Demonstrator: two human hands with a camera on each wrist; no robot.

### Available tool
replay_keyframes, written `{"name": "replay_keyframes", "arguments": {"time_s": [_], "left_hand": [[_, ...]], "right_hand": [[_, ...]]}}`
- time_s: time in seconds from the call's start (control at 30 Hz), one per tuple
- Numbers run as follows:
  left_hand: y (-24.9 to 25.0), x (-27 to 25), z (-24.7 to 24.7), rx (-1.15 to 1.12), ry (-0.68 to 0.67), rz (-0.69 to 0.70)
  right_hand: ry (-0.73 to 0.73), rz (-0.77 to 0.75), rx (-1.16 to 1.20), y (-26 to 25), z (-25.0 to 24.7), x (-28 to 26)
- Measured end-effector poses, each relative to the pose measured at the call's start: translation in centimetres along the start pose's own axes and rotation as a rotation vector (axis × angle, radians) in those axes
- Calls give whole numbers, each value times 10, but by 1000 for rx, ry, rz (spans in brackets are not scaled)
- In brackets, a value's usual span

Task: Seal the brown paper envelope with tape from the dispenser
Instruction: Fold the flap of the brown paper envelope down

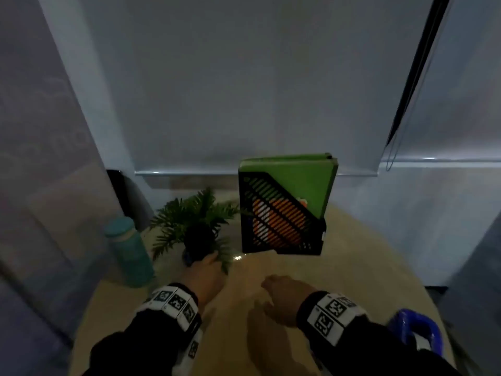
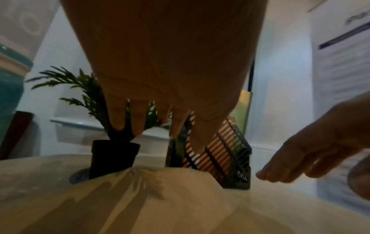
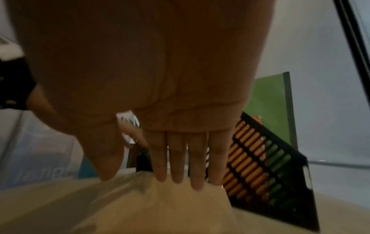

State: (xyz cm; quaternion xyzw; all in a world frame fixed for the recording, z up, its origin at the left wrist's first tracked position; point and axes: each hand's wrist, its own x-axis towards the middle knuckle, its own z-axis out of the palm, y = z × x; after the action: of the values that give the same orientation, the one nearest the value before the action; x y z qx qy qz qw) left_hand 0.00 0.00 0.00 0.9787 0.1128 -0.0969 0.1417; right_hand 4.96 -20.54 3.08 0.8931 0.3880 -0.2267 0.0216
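Envelope [image 2: 160, 197] lies flat mid-table under both hands, I read left hand [image 1: 207, 275] and right hand [image 1: 284, 293] as fingers straight, holding nothing, likely pinning it for taping, with blue dispenser [image 1: 414, 328] unused near my right wrist.

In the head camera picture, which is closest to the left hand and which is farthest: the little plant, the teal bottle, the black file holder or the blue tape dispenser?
From the left hand, nearest first:
1. Little plant, right at the fingertips, just ahead.
2. Teal bottle, off to the left.
3. Black file holder, ahead to the right.
4. Blue tape dispenser, far right, past the right hand.
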Motion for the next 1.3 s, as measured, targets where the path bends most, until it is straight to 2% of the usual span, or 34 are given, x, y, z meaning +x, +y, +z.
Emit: {"name": "replay_keyframes", "arguments": {"time_s": [0.1,0.2,0.3,0.4,0.53,0.63,0.93,1.0,1.1,1.2,1.3], "left_hand": [[-2,-3,24,32,162,33],[2,-11,42,99,203,102],[3,-16,64,180,169,180],[-5,-20,83,247,-5,165],[-11,-34,101,298,-115,118],[-17,-37,103,283,-139,73],[-37,-29,99,361,-102,-98],[-43,-26,97,358,-97,-127],[-59,-30,88,319,-63,-194],[-83,-37,77,275,-22,-302],[-97,-43,70,197,-23,-351]], "right_hand": [[-87,21,4,9,29,3],[-150,39,-14,16,61,10],[-162,54,-47,19,84,12],[-87,53,-84,17,92,12],[-115,100,-147,12,110,21],[-146,128,-95,11,123,29],[-187,197,-100,-1,121,31],[-170,166,-97,-3,115,25],[-165,120,-101,-7,101,8],[-140,124,-113,-7,99,9],[-93,132,-105,-6,101,11]]}}
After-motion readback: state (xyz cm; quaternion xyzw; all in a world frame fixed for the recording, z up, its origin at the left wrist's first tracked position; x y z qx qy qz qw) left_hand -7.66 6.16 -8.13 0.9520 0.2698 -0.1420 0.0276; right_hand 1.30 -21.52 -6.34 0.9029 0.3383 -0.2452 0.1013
